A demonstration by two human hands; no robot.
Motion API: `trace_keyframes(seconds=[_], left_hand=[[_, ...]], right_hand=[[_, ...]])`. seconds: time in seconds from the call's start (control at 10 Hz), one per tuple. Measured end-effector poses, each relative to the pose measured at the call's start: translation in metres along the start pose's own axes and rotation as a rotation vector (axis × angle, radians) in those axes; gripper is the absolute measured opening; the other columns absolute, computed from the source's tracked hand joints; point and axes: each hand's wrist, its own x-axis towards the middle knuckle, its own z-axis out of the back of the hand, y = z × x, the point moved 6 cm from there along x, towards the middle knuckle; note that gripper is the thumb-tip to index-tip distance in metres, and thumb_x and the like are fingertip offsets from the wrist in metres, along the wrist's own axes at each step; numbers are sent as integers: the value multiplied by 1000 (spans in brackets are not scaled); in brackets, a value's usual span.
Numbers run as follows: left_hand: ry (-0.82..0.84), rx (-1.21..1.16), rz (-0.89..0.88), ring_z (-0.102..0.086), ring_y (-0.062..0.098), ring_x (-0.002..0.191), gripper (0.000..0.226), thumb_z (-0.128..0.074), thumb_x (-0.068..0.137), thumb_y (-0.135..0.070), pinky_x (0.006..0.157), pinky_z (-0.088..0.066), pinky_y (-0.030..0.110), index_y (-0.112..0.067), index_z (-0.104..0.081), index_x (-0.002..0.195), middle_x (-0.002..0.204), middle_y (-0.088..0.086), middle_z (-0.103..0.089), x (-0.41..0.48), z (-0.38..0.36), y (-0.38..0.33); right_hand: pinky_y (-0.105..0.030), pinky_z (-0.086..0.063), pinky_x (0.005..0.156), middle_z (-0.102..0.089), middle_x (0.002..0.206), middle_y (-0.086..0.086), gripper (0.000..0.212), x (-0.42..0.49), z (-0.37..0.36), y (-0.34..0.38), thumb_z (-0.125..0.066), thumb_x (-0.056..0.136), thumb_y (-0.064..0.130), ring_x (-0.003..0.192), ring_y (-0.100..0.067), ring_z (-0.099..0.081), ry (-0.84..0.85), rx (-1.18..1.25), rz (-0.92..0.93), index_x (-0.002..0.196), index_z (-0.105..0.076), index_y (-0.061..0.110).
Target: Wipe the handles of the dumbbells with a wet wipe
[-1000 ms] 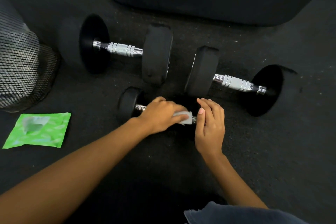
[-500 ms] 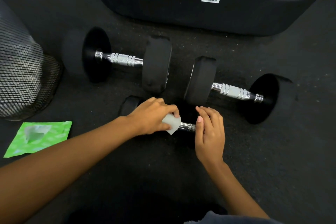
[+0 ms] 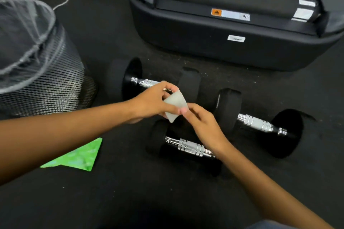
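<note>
**A small white folded wet wipe point(image 3: 176, 105) is being pinched from both sides**

A big black plastic-cased exercise machine point(image 3: 223, 52) is sitting at the far edge of the dark floor point(image 3: 167, 201). A black wire-mesh bin point(image 3: 55, 83) with a clear liner is standing at left. Three black-ended, chrome-handled dumbbells are lying before the machine: the far dumbbell point(image 3: 147, 82), the right-side dumbbell point(image 3: 256, 122) and the small near dumbbell point(image 3: 188, 147). A flat green wipe packet point(image 3: 78, 156) is lying beside the left forearm. The left hand point(image 3: 150, 102) and the right hand point(image 3: 202, 126) are meeting between the dumbbells, each grip clamped on the wet wipe.
</note>
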Motion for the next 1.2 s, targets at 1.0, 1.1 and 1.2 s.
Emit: trace_keyframes(seconds=[1.0,1.1,1.2], left_hand=[[-813,-61,216,-60,10,39,16,-66,78,11,55,-55,25,-1,-57,70,51,8,-63,-148,378,38],[-787,196,302,-65,16,54,14,-67,80,-5,69,-57,30,-6,-60,69,44,-3,-62,-143,382,47],[-786,514,313,-66,22,84,21,-62,85,-28,80,-49,27,-7,-66,83,78,8,-72,-137,374,37]], right_hand=[[-40,-56,80,-63,87,-18,16,201,-291,236,-59,82,-3,72,-25,-62,283,-456,120,70,-59,8],[-38,-49,91,-60,114,-19,25,200,-298,230,-60,86,7,104,-32,-59,271,-640,127,109,-59,-2],[-37,-44,95,-53,129,-18,41,189,-295,235,-57,89,12,118,-32,-51,236,-699,231,126,-49,-3]])
